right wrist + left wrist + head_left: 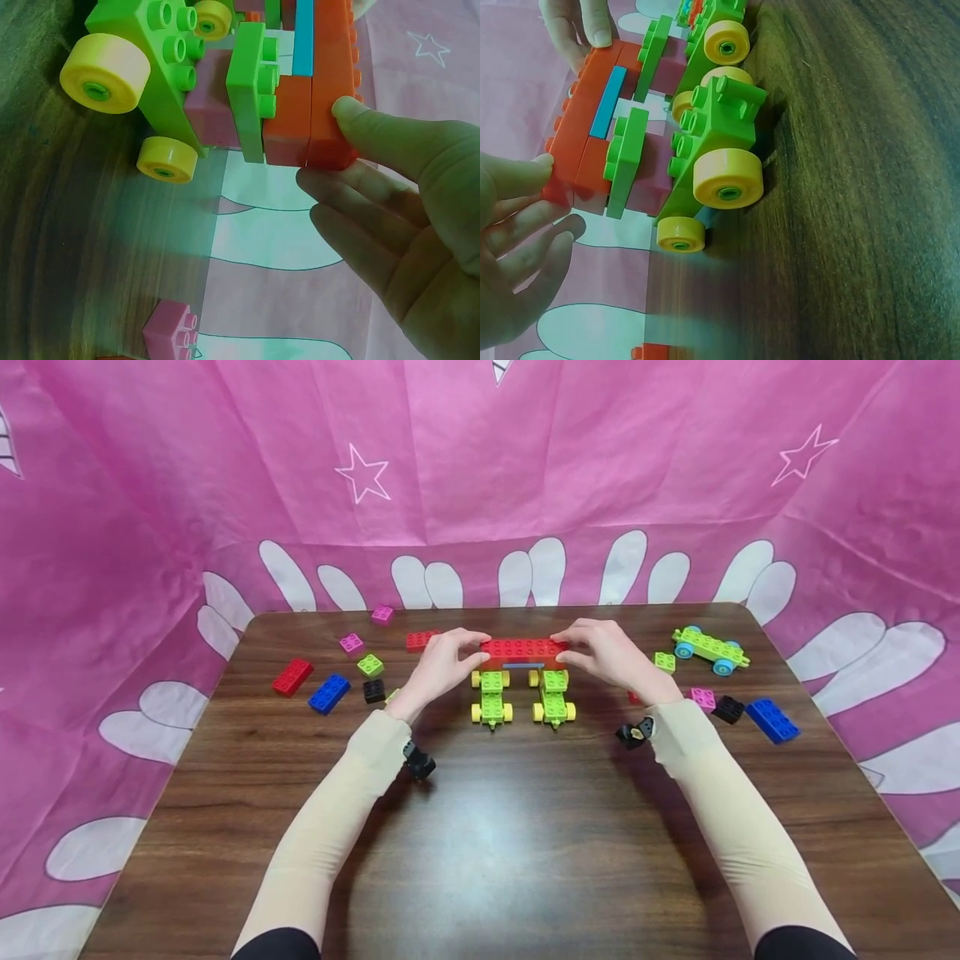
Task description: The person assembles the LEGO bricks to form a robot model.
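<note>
A long red brick (pixel 523 650) spans two green wheeled bases with yellow wheels, the left base (pixel 492 700) and the right base (pixel 554 700). My left hand (pixel 444 667) pinches its left end between thumb and fingers. At the opposite end, my right hand (pixel 606 656) grips likewise. Under the long brick, the right wrist view shows a shorter red brick (pixel 286 124) and a blue piece (pixel 303 41). Below these come a green brick (pixel 244 90) with studs showing and a pink brick (pixel 214 101) on the base. The left wrist view shows a matching pink brick (pixel 651 176) stack.
Left on the wooden table (pixel 480 860) lie loose bricks, including a red brick (pixel 292 677), a blue brick (pixel 329 694) and a black brick (pixel 373 691). At right are another blue brick (pixel 773 721), a pink brick (pixel 702 698) and a green base with blue wheels (pixel 711 649).
</note>
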The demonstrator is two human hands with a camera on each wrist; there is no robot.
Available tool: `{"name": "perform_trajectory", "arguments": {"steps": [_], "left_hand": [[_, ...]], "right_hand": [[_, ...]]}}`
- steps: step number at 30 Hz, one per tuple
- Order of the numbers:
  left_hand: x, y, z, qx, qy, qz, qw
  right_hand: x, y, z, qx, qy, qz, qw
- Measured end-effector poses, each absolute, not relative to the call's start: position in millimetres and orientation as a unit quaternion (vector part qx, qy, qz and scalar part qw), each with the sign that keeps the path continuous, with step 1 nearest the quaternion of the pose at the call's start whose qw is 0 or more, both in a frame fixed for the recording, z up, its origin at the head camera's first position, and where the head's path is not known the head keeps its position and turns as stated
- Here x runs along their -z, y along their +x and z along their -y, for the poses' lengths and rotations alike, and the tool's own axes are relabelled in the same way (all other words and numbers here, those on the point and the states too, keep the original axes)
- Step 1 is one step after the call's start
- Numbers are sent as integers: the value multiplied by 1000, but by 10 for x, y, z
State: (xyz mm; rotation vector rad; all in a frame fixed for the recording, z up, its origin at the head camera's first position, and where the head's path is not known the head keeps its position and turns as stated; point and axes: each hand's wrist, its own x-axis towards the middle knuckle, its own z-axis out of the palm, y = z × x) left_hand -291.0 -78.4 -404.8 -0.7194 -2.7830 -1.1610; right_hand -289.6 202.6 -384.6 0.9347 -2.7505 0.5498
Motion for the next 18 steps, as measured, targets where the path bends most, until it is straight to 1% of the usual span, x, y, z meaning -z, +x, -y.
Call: {"name": "perform_trajectory", "arguments": {"steps": [8, 14, 18], "left_hand": [[4029, -2898, 774, 361, -235, 902, 40], [4025, -2879, 766, 356, -231, 905, 30], [4012, -2876, 766, 344, -244, 906, 28]], "right_hand": [[3842, -2886, -2007, -193, 323, 920, 105], [3869, -2873, -2015, -198, 313, 923, 100], [3870, -2859, -2016, -205, 304, 926, 92]]}}
